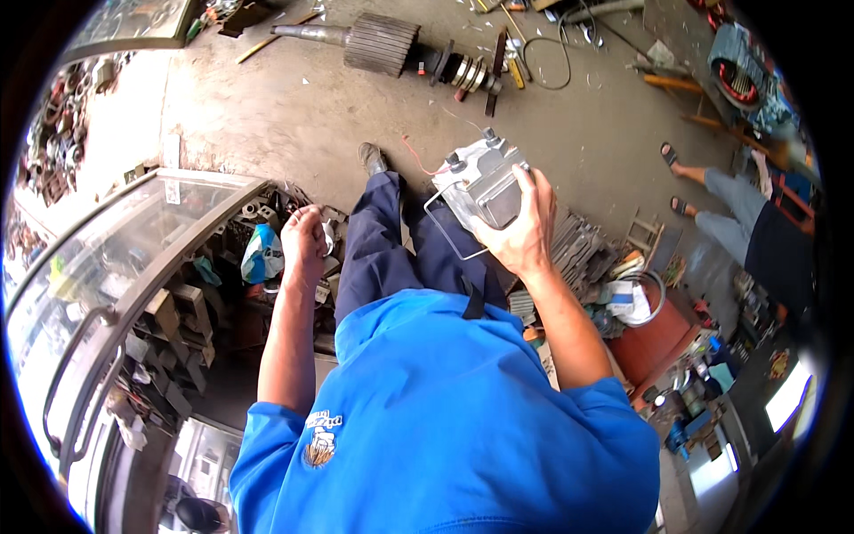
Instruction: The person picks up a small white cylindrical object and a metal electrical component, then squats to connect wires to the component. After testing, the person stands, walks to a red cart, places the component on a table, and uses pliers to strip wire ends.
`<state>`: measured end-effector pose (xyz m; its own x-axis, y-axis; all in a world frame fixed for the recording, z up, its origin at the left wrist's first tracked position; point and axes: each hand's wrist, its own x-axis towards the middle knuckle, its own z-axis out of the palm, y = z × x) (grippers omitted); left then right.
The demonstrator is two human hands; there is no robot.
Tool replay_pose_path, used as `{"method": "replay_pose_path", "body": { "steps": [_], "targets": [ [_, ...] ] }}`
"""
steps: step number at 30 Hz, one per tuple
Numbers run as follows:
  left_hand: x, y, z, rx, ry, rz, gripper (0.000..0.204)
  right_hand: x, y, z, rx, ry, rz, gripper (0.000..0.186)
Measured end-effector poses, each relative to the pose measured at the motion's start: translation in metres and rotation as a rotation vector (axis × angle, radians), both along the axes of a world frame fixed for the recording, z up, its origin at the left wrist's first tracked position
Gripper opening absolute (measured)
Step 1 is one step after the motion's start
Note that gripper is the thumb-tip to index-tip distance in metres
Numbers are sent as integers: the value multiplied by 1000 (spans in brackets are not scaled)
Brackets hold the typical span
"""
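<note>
Starting at the left of the head view, a curved glass cabinet (133, 258) with a metal frame is seen, and dark metal parts (182, 334) are stacked on the shelving just beside it. A blue and white plastic bag (263, 254) is lodged among those parts. The left hand (305, 238) is held near this bag, above the shelving, with its fingers curled around a small pale metal piece (328, 237); what that piece is cannot be told. Between the two arms, dark blue trousers (391, 254) and a blue shirt (436, 418) are seen, with one shoe (373, 158) planted on the concrete floor (294, 107). To the right of the trousers, a grey metal box (480, 182) with two knobs on top, thin red wires and a wire bail is gripped by the right hand (520, 233), raised in front of the body above the floor. A large motor rotor (391, 46) on its shaft is laid on the floor at the top. At the far right, a stack of metal plates (578, 249), an orange bucket (654, 343) and another person's sandalled feet (676, 178) are visible.
</note>
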<state>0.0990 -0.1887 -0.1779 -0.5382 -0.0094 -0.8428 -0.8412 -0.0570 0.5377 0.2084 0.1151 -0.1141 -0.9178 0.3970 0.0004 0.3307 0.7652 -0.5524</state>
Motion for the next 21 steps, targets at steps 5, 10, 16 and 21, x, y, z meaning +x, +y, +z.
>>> {"method": "replay_pose_path", "body": {
  "steps": [5, 10, 16, 21],
  "targets": [
    [31, -13, -38, -461, 123, -985, 22, 46, -9, -24, 22, -121, -136, 79],
    [41, -12, -35, -561, 107, -1678, 30, 74, -21, -35, 30, -172, -247, 85],
    [39, -40, -61, -484, 96, -2165, 22, 73, -45, -32, 28, -219, -337, 85],
    [22, -51, -60, -443, 37, -2216, 18, 50, -61, -28, -6, -183, -361, 87]
  ]
}}
